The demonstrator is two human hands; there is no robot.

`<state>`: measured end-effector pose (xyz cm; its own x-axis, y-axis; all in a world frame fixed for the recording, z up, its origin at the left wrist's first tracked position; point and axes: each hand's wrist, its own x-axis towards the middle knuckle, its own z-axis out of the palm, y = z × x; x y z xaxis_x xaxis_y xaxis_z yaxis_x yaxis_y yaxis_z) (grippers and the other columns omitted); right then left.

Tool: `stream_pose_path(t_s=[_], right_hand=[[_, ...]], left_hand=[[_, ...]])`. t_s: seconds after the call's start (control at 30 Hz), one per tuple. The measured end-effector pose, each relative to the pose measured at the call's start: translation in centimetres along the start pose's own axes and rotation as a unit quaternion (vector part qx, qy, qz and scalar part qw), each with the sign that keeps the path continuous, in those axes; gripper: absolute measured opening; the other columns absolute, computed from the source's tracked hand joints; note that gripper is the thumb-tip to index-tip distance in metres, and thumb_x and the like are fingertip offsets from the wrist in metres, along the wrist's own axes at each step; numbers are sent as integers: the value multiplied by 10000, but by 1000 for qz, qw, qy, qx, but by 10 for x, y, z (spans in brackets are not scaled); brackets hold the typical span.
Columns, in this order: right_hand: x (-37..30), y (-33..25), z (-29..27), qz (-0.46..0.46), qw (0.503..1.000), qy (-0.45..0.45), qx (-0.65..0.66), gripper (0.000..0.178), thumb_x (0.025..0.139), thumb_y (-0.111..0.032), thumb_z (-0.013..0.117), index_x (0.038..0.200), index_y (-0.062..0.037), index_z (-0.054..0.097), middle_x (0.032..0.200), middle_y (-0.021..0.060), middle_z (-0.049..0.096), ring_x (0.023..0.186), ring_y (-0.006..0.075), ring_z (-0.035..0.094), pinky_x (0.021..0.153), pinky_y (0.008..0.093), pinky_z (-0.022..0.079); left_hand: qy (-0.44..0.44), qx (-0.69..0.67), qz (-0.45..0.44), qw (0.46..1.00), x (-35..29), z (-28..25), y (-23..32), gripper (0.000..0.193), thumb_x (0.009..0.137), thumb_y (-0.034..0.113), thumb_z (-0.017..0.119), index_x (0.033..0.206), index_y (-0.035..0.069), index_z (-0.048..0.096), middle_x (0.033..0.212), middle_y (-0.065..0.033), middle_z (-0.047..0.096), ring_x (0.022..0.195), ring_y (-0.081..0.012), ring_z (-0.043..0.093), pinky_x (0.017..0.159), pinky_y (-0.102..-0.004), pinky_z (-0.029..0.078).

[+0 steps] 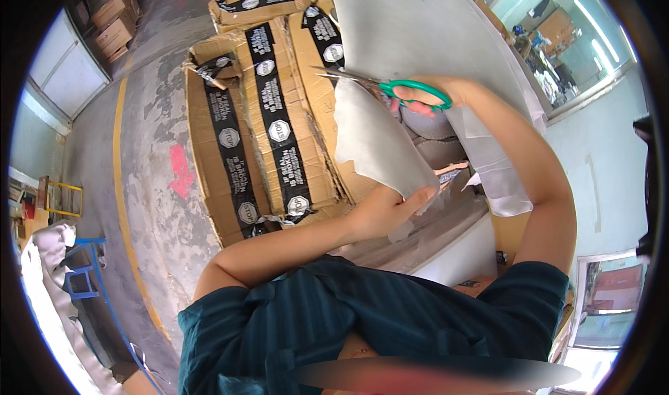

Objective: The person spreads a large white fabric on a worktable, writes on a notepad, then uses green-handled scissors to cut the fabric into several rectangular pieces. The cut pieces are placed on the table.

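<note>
My right hand [456,92] grips a pair of scissors [389,87] with green handles. Their blades point left, slightly apart, over the far edge of a pale grey, leather-like piece [373,140] with a ragged left side. Whether the blades touch it I cannot tell. My left hand [394,214] pinches the near end of this piece, thumb on top. Beyond my right hand spreads a larger pale grey sheet [418,32], draping down at the right. Between the two lie grey rolled or folded pieces [425,124], partly hidden by my hand and the scissors.
Cardboard boxes [306,116] sealed with black printed tape stand left of the work. Further left runs a worn floor with a yellow line [125,165] and a pink arrow mark [182,172]. A blue metal frame [87,283] stands at lower left; windows [557,32] line the right wall.
</note>
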<state>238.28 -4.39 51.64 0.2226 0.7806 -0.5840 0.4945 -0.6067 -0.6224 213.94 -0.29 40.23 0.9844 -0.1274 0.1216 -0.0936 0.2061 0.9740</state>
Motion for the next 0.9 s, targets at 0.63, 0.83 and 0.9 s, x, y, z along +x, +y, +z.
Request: stream_pose_path(t_s=[0.63,0.83,0.9], right_hand=[[249,-299,322,-309,843,90,430,553,878,-669,615,1045,-143,581,1305,254,608,881,203,674,622,296,534],[400,-483,479,-326,835,28,443,610,812,-316,841,1276,-60,538,1140,30,621,1019,137,586,834,323,494],[437,-526,509,-265,869,17,418,485,824,-207,811,1211,-42,570,1014,26,642,870,147,610,758,328,524]], left_hand=[[137,879,-185,418,-416,-409,160,194,756,109,676,899,167,794,929,-99,738,889,-262,701,724,-391,554],[35,914,-182,360,-524,-464,132,354,837,257,623,1173,230,730,1148,78,688,1318,-252,500,1207,-634,-63],[4,862,-326,388,-561,-482,135,346,836,338,679,1148,194,714,1110,24,694,1246,-249,551,1212,-626,30]])
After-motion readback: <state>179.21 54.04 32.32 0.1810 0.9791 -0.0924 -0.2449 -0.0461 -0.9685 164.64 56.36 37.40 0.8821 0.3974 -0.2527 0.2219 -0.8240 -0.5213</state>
